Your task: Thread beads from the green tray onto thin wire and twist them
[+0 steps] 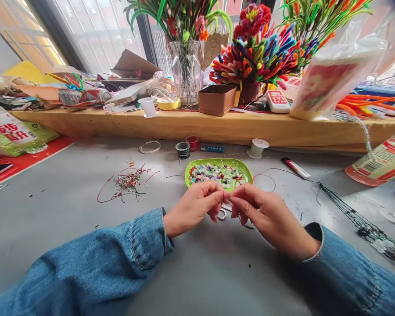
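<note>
Denim sleeves (95, 263) fill the bottom of the view, both forearms angling in over the grey table (52, 210). The left hand (192, 208) and right hand (270, 219) meet fingertip to fingertip at centre, each closed tight, thumb pressed against forefinger. Just beyond the knuckles sits the green bead tray (188, 173), a touch closer to the left hand. A red thread (270, 169) loops across the table from the right hand's side towards that tray. Down under the left hand's fingers lies a small metal ring (221, 214), flat on the table; whether a finger touches it, I can't tell. And the smallest of all: a fine strand (229, 202) caught in both pinches, too thin to call wire or thread. It runs left to right, straight across the tiny gap between the pinches, so neither hand is nearer.
</note>
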A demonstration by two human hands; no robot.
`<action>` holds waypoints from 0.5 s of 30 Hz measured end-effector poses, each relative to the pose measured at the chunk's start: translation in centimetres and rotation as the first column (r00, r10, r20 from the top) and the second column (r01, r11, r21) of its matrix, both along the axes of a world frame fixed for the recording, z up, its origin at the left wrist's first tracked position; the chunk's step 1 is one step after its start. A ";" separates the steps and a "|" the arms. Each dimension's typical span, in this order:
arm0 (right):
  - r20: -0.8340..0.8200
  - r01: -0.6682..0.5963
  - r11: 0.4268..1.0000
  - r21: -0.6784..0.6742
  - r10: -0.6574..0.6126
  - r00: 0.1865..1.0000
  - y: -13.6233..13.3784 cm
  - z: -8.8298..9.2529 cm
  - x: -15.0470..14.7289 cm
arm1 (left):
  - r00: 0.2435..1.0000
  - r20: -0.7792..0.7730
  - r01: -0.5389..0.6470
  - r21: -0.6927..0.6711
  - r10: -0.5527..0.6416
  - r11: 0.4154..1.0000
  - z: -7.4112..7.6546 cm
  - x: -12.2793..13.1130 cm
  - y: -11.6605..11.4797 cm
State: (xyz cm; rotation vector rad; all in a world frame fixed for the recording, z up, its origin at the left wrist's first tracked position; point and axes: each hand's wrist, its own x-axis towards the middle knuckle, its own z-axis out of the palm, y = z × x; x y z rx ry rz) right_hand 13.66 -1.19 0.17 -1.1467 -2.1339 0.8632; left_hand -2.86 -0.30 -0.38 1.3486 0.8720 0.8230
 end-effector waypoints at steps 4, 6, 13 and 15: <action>-0.047 -0.022 0.992 -0.128 0.016 0.999 0.3 -0.3 -0.2 | 0.978 0.107 -0.175 -0.029 0.177 0.984 -0.2 0.1 0.2; -0.022 -0.010 0.992 -0.122 0.007 1.000 0.3 -0.6 -0.2 | 0.974 0.153 -0.160 -0.068 0.169 0.985 -0.2 0.2 0.0; -0.171 0.056 0.981 0.185 -0.024 0.985 -0.1 -0.1 -0.2 | 0.964 0.194 -0.158 -0.117 0.179 0.980 -0.1 0.2 -0.2; -0.302 0.023 0.999 0.035 -0.011 0.953 0.0 0.3 0.0 | 0.966 0.201 -0.138 -0.136 0.164 0.981 -0.1 0.2 -0.3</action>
